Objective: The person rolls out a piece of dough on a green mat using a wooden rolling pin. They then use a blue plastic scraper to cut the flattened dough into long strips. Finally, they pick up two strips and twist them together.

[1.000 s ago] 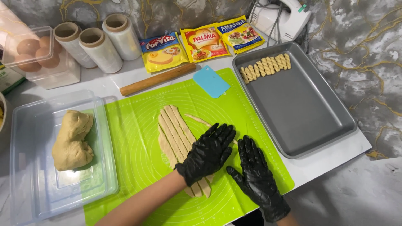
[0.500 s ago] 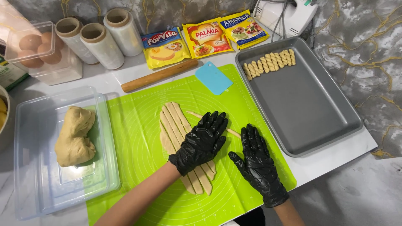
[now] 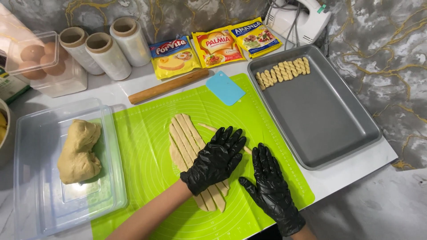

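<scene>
A: status on hands?

B: both gloved, both flat and unclenched, gripping nothing. My left hand point(image 3: 214, 161) lies palm-down across the cut dough strips point(image 3: 189, 142) on the green silicone mat point(image 3: 147, 133). My right hand point(image 3: 269, 189) rests on the mat just beside it, fingertips touching the single separated strip point(image 3: 212, 128) that runs out from under the left fingers

A: how does that strip look to handle?

B: my read: soft, light, thin, likely to stretch or tear if lifted from one end. Probably a bit tacky too. Better rolled under flat fingers than pinched; if lifted, support it near both ends

A: the sheet it came from?

B: middle of the mat, sliced lengthwise, strips side by side and touching. Near end is hidden under my left palm

A: surroundings?

B: grey baking tray point(image 3: 320, 115) right of the mat, one row of twisted dough sticks point(image 3: 282, 73) at its far edge. Dough lump point(image 3: 79, 151) in the clear plastic lid point(image 3: 40, 195) on the left. Blue scraper point(image 3: 225, 88) and rolling pin point(image 3: 169, 86) at the far edge of the mat
</scene>
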